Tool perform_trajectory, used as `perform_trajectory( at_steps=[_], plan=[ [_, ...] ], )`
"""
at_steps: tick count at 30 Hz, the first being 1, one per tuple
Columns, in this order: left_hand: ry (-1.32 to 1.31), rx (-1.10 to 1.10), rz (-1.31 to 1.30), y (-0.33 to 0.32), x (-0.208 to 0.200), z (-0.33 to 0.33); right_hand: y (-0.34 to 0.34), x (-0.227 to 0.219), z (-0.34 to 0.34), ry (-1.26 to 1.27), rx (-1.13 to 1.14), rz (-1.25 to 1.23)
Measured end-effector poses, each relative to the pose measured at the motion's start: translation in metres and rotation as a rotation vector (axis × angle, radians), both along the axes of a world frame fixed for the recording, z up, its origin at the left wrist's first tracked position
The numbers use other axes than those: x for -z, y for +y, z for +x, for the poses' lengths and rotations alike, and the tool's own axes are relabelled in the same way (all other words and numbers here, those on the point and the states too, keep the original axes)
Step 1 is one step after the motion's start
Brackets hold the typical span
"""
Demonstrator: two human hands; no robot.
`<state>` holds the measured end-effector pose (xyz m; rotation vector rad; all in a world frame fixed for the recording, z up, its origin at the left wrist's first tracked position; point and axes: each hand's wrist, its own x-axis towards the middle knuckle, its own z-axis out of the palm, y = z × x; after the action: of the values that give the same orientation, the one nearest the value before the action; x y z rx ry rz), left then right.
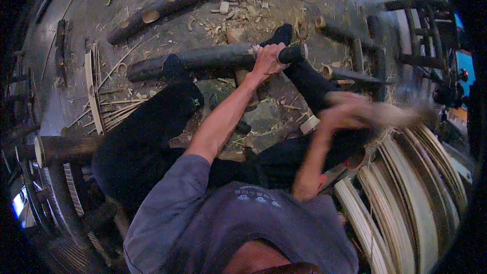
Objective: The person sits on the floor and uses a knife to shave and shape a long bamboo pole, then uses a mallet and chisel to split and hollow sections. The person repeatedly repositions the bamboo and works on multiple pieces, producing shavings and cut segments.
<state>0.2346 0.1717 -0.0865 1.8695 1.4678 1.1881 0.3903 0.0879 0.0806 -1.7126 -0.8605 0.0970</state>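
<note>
A dark log [213,59] lies crosswise in front of me, with a pale cut spot beside my hand and a pale end at its right. My left hand [269,62] is closed over the log near that right end. My legs stretch out to either side, and the dark-shod feet rest by the log. Off to the right, my right hand [347,112] is smeared by motion. It grips a long tan wooden-looking tool [393,115] that points to the right; its kind is lost in the blur.
Another notched log [167,11] lies farther off, near scattered wood chips [243,7]. Thin split strips [94,91] lie at the left. Bundles of long pale slats [401,193] stand close on my right. A log end [39,152] juts in at the left.
</note>
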Motion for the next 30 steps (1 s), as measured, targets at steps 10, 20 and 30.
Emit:
perform_trajectory(
  at_steps=[10, 20, 30],
  plan=[
    [0.128, -0.004, 0.012, -0.007, -0.001, -0.013, -0.006, 0.002, 0.028, 0.171, 0.004, -0.088],
    [-0.296, 0.17, -0.048, 0.0, 0.06, -0.033, -0.033, 0.045, -0.046, 0.134, -0.493, -0.447],
    [-0.35, 0.185, -0.05, -0.008, -0.001, -0.035, -0.043, 0.055, -0.017, 0.152, -0.446, -0.419]
  ],
)
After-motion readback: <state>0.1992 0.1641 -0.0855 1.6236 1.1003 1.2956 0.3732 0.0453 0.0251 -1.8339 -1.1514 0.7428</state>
